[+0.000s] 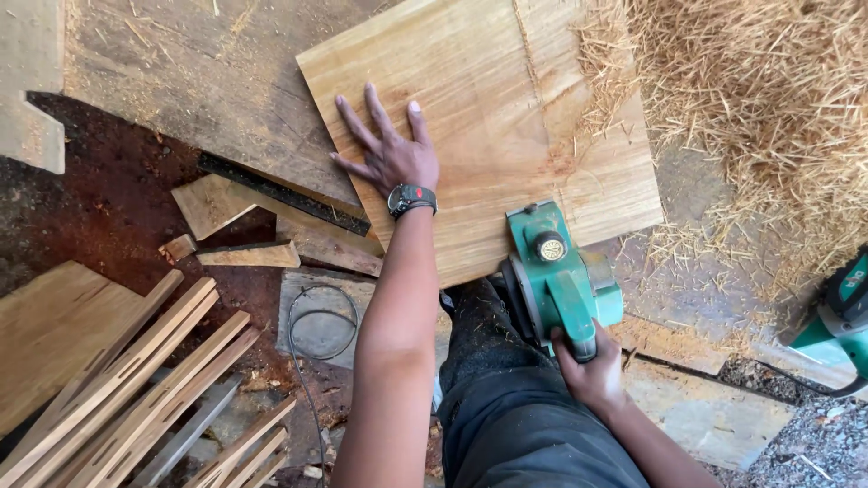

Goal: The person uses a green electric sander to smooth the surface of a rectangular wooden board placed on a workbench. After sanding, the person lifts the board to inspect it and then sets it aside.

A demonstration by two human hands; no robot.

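Note:
A wide pale wooden board (506,81) lies tilted across the ground. My left hand (389,149) rests flat on its left part, fingers spread, with a dark watch on the wrist. My right hand (592,366) grips the rear handle of a green electric planer (556,271), which sits at the board's near edge. My knee in dark trousers (506,407) is below the board between my two arms.
Several notched wooden slats (136,398) lie at the lower left, offcuts (244,226) and a black strip (280,194) left of the board. A cable loop (321,321) lies by my left forearm. Wood shavings (768,99) are piled at the upper right. Another green tool (836,321) is at the right edge.

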